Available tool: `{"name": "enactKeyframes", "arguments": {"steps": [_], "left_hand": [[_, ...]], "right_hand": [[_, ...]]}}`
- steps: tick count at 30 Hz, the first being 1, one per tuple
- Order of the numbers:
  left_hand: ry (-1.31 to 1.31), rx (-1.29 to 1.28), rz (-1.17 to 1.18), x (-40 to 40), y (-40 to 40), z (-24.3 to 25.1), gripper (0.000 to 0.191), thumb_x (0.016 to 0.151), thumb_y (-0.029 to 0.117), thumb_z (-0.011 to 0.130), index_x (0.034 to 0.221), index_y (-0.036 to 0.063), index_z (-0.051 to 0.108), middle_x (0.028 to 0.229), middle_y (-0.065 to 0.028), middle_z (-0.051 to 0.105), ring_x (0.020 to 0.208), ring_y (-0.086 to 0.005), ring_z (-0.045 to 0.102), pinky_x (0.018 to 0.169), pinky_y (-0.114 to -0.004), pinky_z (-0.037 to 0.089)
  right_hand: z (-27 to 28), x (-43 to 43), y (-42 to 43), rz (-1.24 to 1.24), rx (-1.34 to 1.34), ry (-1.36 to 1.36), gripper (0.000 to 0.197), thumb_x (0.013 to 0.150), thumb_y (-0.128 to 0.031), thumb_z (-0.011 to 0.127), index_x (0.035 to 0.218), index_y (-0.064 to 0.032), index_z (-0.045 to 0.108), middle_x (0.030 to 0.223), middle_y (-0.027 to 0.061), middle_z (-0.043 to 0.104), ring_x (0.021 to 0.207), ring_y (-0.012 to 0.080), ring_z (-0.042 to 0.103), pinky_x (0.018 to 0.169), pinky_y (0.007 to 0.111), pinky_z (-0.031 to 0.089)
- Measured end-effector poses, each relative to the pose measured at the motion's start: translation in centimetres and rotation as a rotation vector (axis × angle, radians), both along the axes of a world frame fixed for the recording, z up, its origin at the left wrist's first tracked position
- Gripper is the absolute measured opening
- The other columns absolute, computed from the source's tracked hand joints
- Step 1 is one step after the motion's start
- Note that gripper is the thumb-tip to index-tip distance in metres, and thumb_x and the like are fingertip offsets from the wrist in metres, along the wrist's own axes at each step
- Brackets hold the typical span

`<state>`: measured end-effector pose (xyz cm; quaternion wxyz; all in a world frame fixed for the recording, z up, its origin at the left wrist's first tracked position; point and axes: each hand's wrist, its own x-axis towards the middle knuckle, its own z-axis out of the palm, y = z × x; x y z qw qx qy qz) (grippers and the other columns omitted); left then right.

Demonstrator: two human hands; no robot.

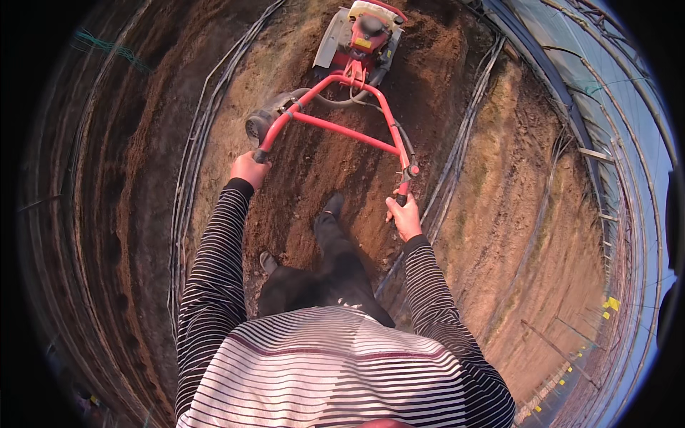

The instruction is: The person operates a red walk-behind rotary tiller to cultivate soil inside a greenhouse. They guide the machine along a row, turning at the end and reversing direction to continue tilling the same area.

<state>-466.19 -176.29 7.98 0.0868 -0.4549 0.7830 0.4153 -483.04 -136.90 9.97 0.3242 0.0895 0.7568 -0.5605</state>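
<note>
A walk-behind power tiller with a red engine stands on loose brown soil at the top of the view. Its red tubular handlebar spreads back towards me and has a crossbar. My left hand is closed around the black grip at the left end. Around the right grip my right hand is wrapped, just behind a small round control. A dark cylindrical canister is fixed beside the left bar, with a hose running from it towards the machine.
Bundled thin pipes or hoses lie lengthwise on the left, and another bundle on the right. Ridged soil extends on both sides. A plastic-film greenhouse wall with curved poles rises at right. Green netting or string lies upper left.
</note>
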Motion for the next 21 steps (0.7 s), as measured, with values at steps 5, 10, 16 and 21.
{"name": "enactKeyframes", "arguments": {"steps": [5,10,16,21], "left_hand": [[0.007,0.071,0.015,-2.7,-0.6,1.4,0.036,0.077,0.02,0.077,0.106,0.001,0.069,0.073,-0.0092,0.065,0.067,-0.015,0.062,0.065,-0.034,0.049],[0.032,-0.01,-0.022,-5.8,-2.2,4.2,0.036,0.076,0.023,0.077,0.102,-0.001,0.069,0.074,-0.014,0.068,0.071,-0.0239,0.067,0.07,-0.037,0.051],[-0.001,-0.026,-0.032,-8.7,-3.2,5.6,0.038,0.075,0.022,0.074,0.109,0.0044,0.071,0.08,-0.0153,0.07,0.076,-0.0249,0.07,0.075,-0.038,0.052],[-0.018,0.005,-0.024,-12.0,-5.0,6.2,0.036,0.075,0.021,0.073,0.104,0.0006,0.07,0.077,-0.0142,0.069,0.073,-0.0234,0.068,0.073,-0.037,0.051]], "right_hand": [[-0.6,-2.4,-0.8,-0.02,0.193,0.016,0.025,0.096,-0.016,0.064,0.08,-0.0086,0.047,0.056,-0.0019,0.045,0.037,0.0111,0.043,0.035,0.031,0.038],[0.4,-4.3,-2.7,-0.043,0.174,-0.018,0.027,0.094,-0.02,0.066,0.079,-0.0053,0.05,0.055,-0.0005,0.048,0.037,0.0144,0.048,0.036,0.034,0.039],[2.7,-7.7,-4.1,0.025,0.226,0.065,0.027,0.094,-0.018,0.065,0.078,-0.003,0.05,0.056,0.0025,0.05,0.038,0.0158,0.052,0.037,0.034,0.041],[3.2,-10.4,-5.4,0.013,0.203,0.052,0.026,0.094,-0.018,0.064,0.078,-0.0021,0.05,0.056,0.0025,0.051,0.039,0.015,0.051,0.037,0.035,0.041]]}}
